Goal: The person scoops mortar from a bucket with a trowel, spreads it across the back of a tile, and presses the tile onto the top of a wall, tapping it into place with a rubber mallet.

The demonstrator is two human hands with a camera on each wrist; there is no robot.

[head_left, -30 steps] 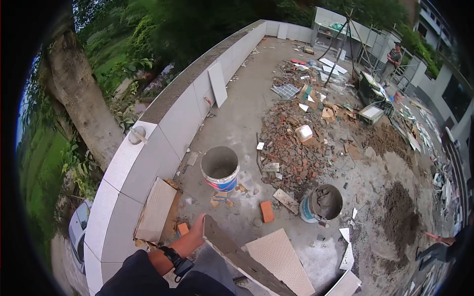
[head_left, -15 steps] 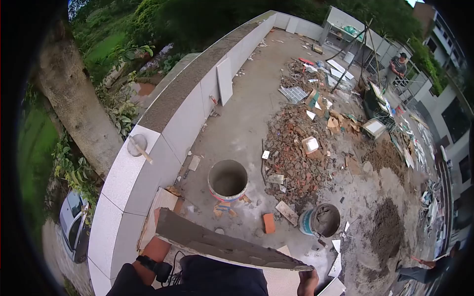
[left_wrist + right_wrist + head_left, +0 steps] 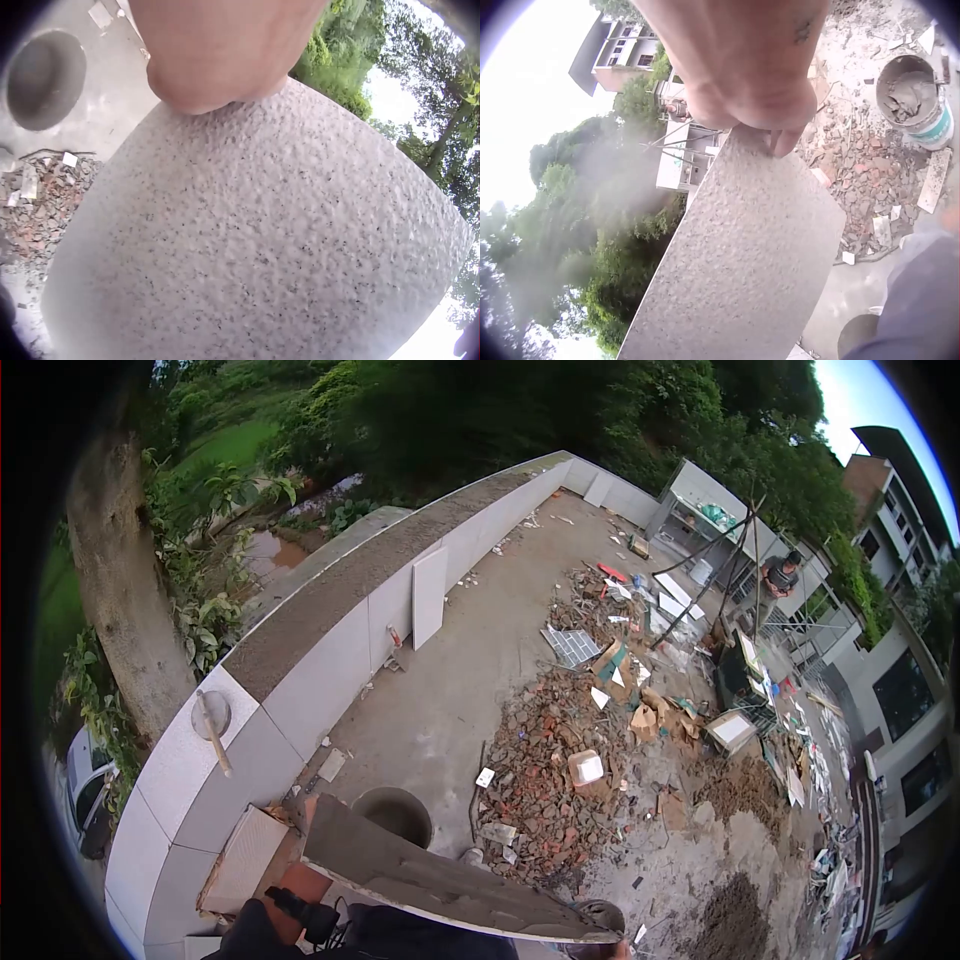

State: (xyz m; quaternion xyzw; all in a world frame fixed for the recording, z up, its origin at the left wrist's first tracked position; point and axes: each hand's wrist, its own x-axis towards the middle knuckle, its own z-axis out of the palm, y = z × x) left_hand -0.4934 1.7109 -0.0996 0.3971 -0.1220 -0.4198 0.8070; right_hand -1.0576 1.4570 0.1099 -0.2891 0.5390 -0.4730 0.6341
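Observation:
A tile [image 3: 430,870] with grey mortar spread over its back stands on edge across the front of my body. Its other face [image 3: 262,240] is pale and speckled. At the left end my left hand [image 3: 225,52] grips the tile's edge, its fingertips mostly hidden. My right hand [image 3: 750,82] holds the opposite end, fingers bent over the edge. Just beyond the tile in the head view is a bucket [image 3: 395,815]. A second bucket [image 3: 915,105], with mortar inside, shows in the right wrist view.
A low wall [image 3: 330,700] faced with pale tiles curves along the left; a round grey disc [image 3: 210,715] with a wooden stick lies on its top. Broken-brick rubble [image 3: 550,770] and a dark sand heap [image 3: 735,925] cover ground to the right. A person [image 3: 778,575] stands farther back.
The tile has swung from slanting down to the right to lying crosswise before me. My right hand has come onto its right end. The head view has tilted up.

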